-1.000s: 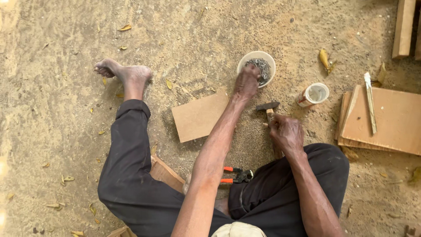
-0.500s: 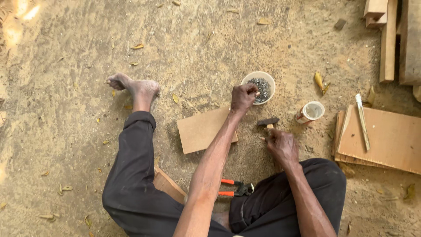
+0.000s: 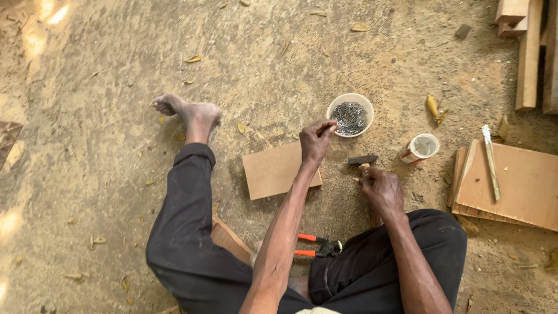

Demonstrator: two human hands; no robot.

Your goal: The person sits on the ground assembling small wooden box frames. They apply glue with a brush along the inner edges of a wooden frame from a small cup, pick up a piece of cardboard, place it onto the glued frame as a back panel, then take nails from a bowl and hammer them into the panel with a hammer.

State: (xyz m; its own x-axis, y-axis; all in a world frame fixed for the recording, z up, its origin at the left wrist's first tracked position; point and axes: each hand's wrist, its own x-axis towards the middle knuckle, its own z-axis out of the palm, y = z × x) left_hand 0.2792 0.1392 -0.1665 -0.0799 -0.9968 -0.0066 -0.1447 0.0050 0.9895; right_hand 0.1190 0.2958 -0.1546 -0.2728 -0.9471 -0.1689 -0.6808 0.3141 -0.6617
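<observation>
On sandy ground, a seated person works beside a bowl of nails.

From the head view, the left hand (image 3: pixel 317 139) is curled with fingertips pinched at the rim of the white bowl (image 3: pixel 350 114) of nails; whether a nail is between them cannot be told. The right hand (image 3: pixel 381 189) is wrapped around the handle of a hammer (image 3: pixel 363 161), head resting near the ground. A small board (image 3: pixel 279 170) lies just under the left forearm; orange-handled pliers (image 3: pixel 314 246) lie by the lap, and a white cup (image 3: pixel 420 147) stands just right of the hammer.
</observation>
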